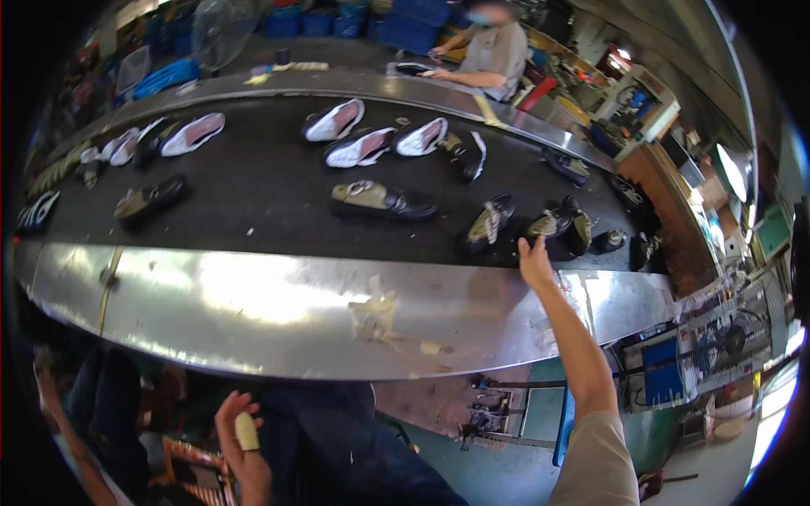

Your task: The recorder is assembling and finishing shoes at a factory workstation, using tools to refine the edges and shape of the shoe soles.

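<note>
Right grip (534, 257) has its fingertips slightly parted at the near edge of a dark shoe (550, 222), with nothing visibly pinched between them; I cannot tell whether they touch it. Left grip (243, 438) hangs low in front of the body, fingers loosely bent, bare of any object, a yellow sleeve (246, 431) wrapped around one digit.

As a judgement, the shoe should be light, its upper soft enough to give under pressure and its sole stiffer and flexible, with little risk of breaking. The sides of the sole or the heel collar look the surest places to take hold; the laces would likely shift if pulled.

It has an olive front panel, pale laces across the top and a black surround, though its finer detail is too small to read. It sits on the dark desk (253, 202), just beyond the shiny metal border (253, 295), between a similar shoe (489, 223) to the left and another olive-and-black one (580, 234) close on the right. White shoes (360, 148) lie farther across.
</note>
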